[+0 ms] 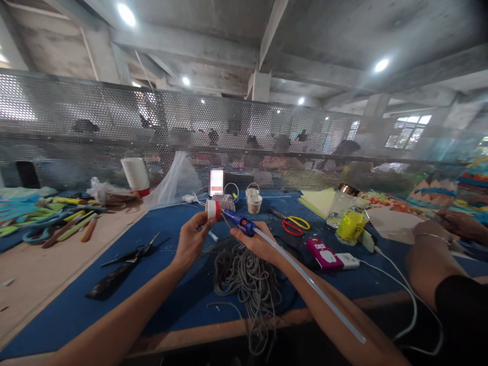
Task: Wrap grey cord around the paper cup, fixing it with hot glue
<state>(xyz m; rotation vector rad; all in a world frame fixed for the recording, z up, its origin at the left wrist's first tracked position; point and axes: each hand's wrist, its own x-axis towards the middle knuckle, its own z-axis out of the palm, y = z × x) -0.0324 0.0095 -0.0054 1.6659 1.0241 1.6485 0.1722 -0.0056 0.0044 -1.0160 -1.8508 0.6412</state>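
My left hand point(191, 238) pinches a small white paper cup point(212, 209) with a red band, turned on its side. In my right hand point(260, 241) is a blue hot glue gun point(241, 221), its nozzle pointing at the cup's banded end; whether they touch I cannot tell. A long clear glue stick point(312, 284) sticks out of the gun's back and runs along my right forearm. Below my hands lies a loose heap of grey cord point(246, 279), some of it hanging over the table's front edge. A small whitish bucket point(253, 200) with a handle stands behind the gun.
Red-and-yellow scissors point(295, 223), a magenta power bank point(323, 254) with white cables and a glass jar point(342, 206) are at right. Black pliers point(125, 264) lie at left, near several tools and a cup stack point(135, 175). A co-worker's arm point(429, 254) reaches in from the right.
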